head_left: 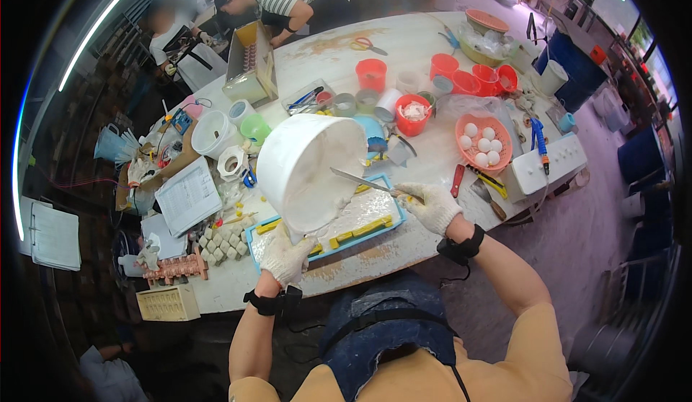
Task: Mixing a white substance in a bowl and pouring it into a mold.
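Note:
A big white bucket (pixel 285 160) is tipped on its side, its mouth turned right and down over a light-blue tray (pixel 250 245). Whitish paste coats the inside of the bucket. My left hand (pixel 285 256), in a pale knit glove, closes on the bucket's lower rim. My gloved right hand (pixel 430 207) grips a long thin-bladed knife or spatula (pixel 360 180), whose tip points into the bucket's mouth. Inside the tray, a white wet-looking layer surrounds several yellow strips (pixel 367 230). The bucket hides the tray's far left part.
Red cups (pixel 371 74) and other tubs stand beyond the bucket. A pink basket (pixel 483 142) holds white balls. Papers (pixel 189 196) and small grey blocks (pixel 223 245) lie left; a red-handled tool (pixel 458 180) lies right. Two other people work across the table (pixel 324 49).

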